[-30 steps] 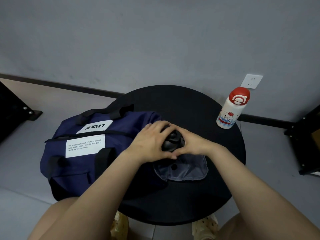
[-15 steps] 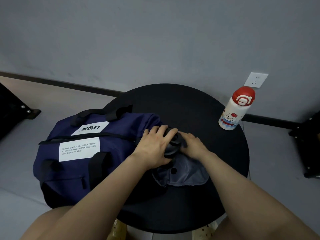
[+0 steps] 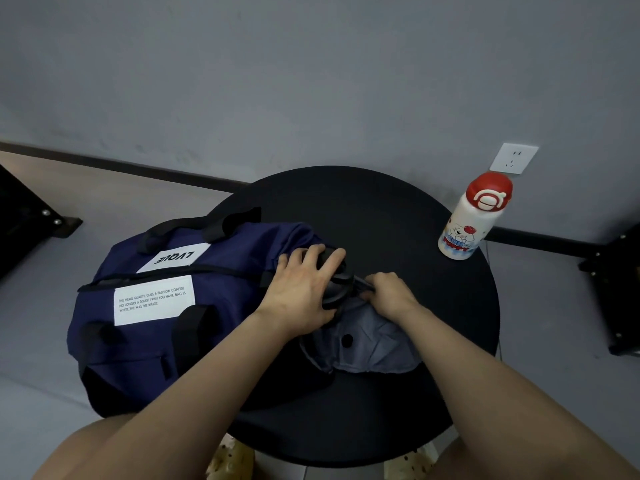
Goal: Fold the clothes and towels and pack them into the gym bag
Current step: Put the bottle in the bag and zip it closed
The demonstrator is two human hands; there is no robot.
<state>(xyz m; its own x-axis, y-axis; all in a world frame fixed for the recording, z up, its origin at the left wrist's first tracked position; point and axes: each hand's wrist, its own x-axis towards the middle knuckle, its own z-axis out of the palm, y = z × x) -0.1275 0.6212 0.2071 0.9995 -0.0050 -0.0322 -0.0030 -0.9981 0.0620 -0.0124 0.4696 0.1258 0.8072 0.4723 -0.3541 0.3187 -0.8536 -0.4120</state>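
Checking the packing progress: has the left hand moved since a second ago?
Yes. The left hand has slid left off the grey cloth, toward the navy gym bag, now touching its end.

Navy bag [image 3: 242, 258] with white text patches; black table [image 3: 398, 216]; grey cloth [image 3: 377, 348]; red-capped white bottle [image 3: 467, 220].

Bare forearms with no sleeves, left hand [image 3: 304, 292] and right hand [image 3: 389, 294] ungloved; bare knees; pale speckled shoes [image 3: 230, 460] at the bottom edge
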